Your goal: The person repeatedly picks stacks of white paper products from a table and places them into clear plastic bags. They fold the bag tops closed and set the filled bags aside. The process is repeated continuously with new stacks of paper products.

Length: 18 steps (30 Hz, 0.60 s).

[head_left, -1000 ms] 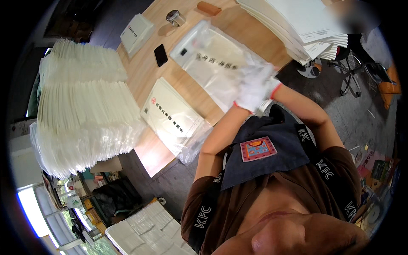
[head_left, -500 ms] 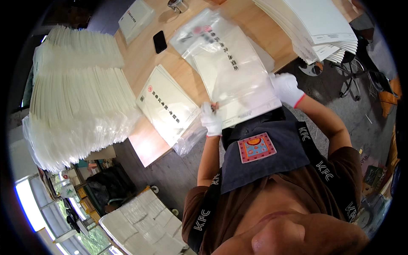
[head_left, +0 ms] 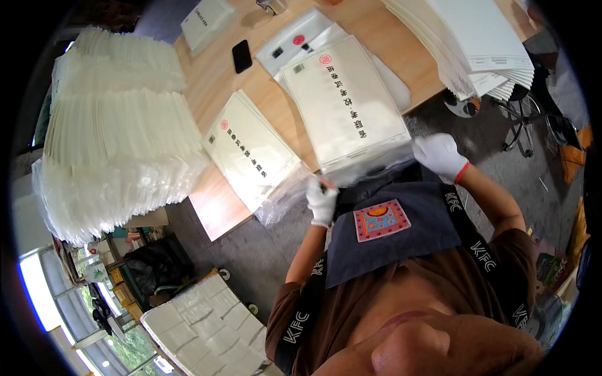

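Note:
A cream printed sheet or stack (head_left: 351,103) lies in front of me inside a clear plastic bag (head_left: 367,164), whose loose near edge hangs past the paper at the table's front. My left hand (head_left: 322,199), in a white glove with bare fingertips, is closed at the bag's near left corner. At the near right corner my gloved right hand (head_left: 441,155) is closed too, its fingertips partly hidden. More clear bags (head_left: 392,78) lie flat beneath the paper. To the left rests a second small pile of bagged printed paper (head_left: 248,147).
A tall mass of bagged paper (head_left: 119,125) stands at the left. Fanned white sheets (head_left: 480,31) sit at the back right. A black phone (head_left: 241,56), a metal cup (head_left: 271,6) and another bagged pile (head_left: 207,25) are farther back on the wooden table (head_left: 216,216).
The bag's edge has come toward me and past the paper, which now lies fully covered. Both hands have moved slightly nearer to me, along with that edge.

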{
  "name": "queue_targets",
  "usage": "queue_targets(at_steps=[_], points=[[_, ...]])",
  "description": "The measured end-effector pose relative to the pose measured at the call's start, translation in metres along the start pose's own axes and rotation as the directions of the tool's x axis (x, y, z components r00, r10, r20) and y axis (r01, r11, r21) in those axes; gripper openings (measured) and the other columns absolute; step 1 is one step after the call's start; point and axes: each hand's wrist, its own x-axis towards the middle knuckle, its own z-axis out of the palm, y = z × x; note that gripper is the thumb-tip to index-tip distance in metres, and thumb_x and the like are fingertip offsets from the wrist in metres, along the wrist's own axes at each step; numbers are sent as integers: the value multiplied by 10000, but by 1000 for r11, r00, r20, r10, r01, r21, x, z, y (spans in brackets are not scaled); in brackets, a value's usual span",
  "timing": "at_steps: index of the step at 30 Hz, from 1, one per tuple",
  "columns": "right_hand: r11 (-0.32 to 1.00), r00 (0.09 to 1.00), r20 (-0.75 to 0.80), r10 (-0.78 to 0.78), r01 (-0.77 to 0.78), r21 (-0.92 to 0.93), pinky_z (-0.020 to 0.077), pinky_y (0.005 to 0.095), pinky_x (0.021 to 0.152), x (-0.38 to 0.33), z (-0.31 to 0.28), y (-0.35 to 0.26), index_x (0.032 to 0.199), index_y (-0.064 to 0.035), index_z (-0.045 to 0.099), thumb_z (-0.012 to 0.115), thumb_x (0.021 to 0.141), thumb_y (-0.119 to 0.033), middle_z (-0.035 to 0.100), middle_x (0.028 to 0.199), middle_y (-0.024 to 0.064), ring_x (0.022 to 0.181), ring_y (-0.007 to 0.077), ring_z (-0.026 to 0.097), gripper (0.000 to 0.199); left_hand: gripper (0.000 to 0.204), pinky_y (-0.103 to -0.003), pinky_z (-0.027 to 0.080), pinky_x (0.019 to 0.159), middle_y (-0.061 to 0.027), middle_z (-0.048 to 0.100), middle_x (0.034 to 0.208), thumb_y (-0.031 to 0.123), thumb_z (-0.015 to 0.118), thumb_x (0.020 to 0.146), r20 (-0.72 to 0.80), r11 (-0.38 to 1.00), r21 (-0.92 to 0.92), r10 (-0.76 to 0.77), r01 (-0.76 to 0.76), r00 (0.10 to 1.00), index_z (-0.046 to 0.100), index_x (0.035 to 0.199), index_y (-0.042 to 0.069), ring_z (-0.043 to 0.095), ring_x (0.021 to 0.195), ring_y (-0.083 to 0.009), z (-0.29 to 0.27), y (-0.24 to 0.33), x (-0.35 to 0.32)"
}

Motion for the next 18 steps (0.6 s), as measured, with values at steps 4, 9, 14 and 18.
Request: queue_targets(at_steps=[4, 9, 14, 18], points=[[993, 881, 471, -40, -16, 113, 507, 437, 699, -25, 28, 27, 882, -104, 650, 439, 852, -320, 658, 847, 162, 820, 343, 647, 304, 228, -301, 468, 703, -42, 553, 808, 126, 660, 784, 260, 934, 90, -356, 345, 897, 476, 912, 80, 549, 774, -160, -21, -49, -47], [485, 958, 33, 285, -173, 857, 511, 356, 663, 40, 76, 65, 1131, -79, 582, 472, 935, -354, 646, 949, 148, 800, 252, 640, 355, 624, -299, 453, 861, -111, 570, 1096, 385, 579, 908, 243, 513, -390, -743, 765, 623, 378, 1382, 34, 543, 1015, -177, 29, -3, 19], [-82, 985, 165, -55, -169, 982, 493, 234, 648, 82, 88, 7, 1192, -39, 549, 559, 915, -257, 620, 1003, 36, 790, 93, 589, 352, 487, -340, 377, 988, -243, 552, 1221, 293, 533, 938, -285, 942, -21, -328, 336, 901, 487, 1248, -80, 520, 1145, -274, 2, 14, 32], [106, 953, 217, -211, -198, 974, 494, 254, 652, 127, 32, -95, 1161, 16, 556, 596, 894, -270, 615, 981, 48, 783, 103, 590, 393, 413, -315, 407, 943, -179, 544, 1214, 236, 482, 968, -491, 990, -138, -99, 34, 866, 498, 1234, -79, 504, 1118, -216, -98, -39, 8]])
